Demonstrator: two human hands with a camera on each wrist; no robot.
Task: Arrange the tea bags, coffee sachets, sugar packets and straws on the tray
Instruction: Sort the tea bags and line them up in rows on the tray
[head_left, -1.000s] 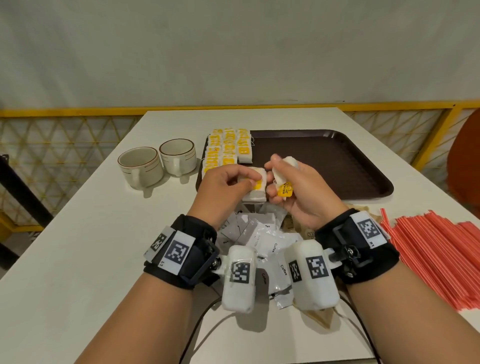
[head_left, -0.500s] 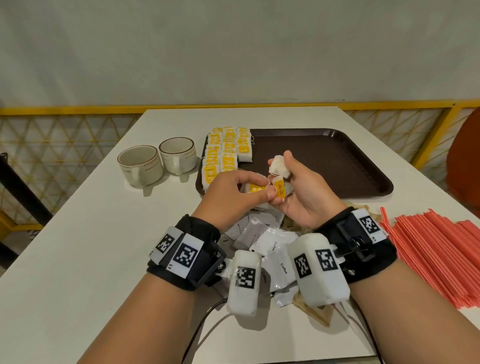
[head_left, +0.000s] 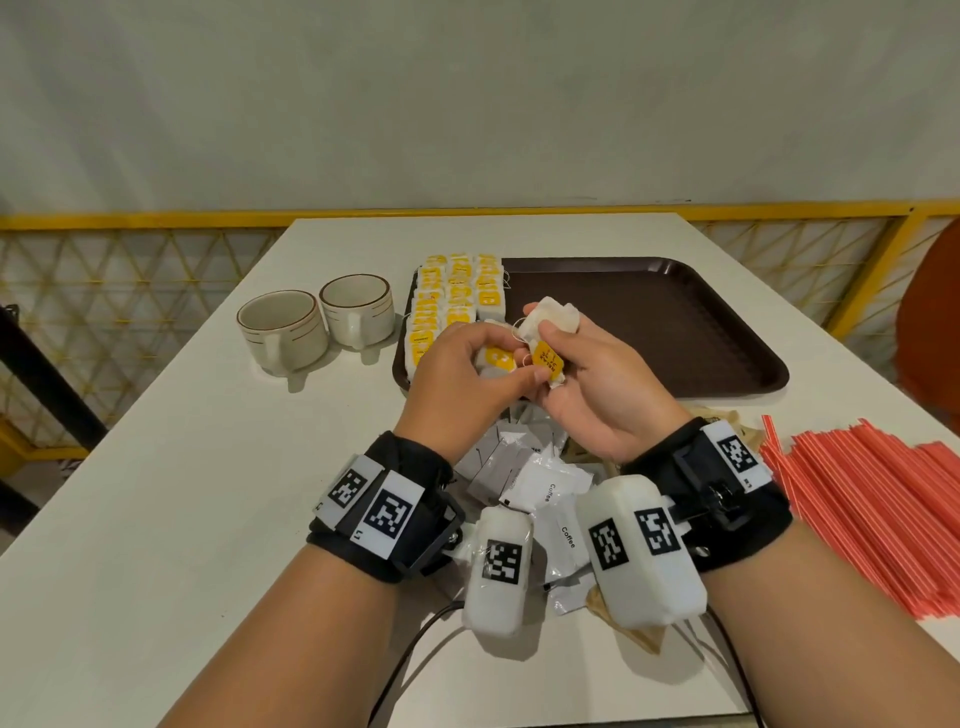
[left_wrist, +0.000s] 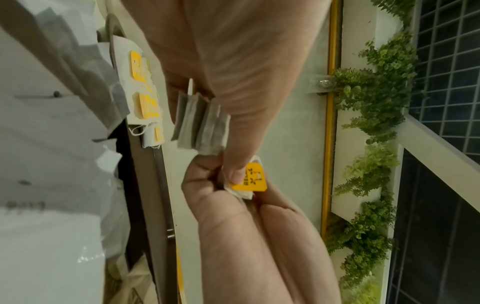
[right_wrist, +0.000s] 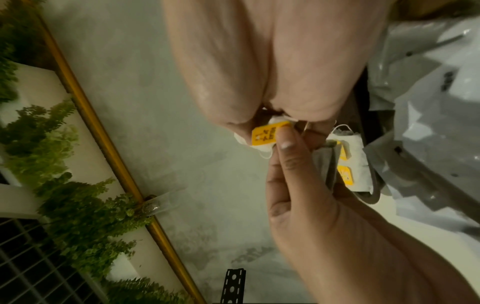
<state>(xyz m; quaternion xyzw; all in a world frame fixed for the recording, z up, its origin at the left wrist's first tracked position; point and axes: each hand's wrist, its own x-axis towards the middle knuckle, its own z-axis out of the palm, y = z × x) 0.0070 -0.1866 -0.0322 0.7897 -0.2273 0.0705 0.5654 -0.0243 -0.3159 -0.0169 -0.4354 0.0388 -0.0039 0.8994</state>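
Above the tray's near left corner, my left hand (head_left: 511, 364) grips a small stack of tea bags (left_wrist: 202, 131), and its thumb presses the yellow tag (head_left: 548, 362) of another tea bag (head_left: 553, 318). My right hand (head_left: 558, 340) pinches that white tea bag, and the tag (right_wrist: 267, 133) shows between both hands. Rows of yellow-tagged tea bags (head_left: 457, 291) lie along the left side of the brown tray (head_left: 675, 332). White coffee sachets (head_left: 540, 488) are piled on the table under my wrists. Red straws (head_left: 883, 509) lie in a heap at the right. Brown packets (head_left: 735, 420) peek out beside my right wrist.
Two white cups (head_left: 280, 327) (head_left: 358, 309) stand on the table left of the tray. The rest of the tray floor is bare brown. A yellow railing (head_left: 156, 221) runs behind the white table. A cable (head_left: 415, 639) trails off the near edge.
My hands have come together: the left thumb now touches the tag of the right hand's tea bag. The right hand has tilted its bag up.
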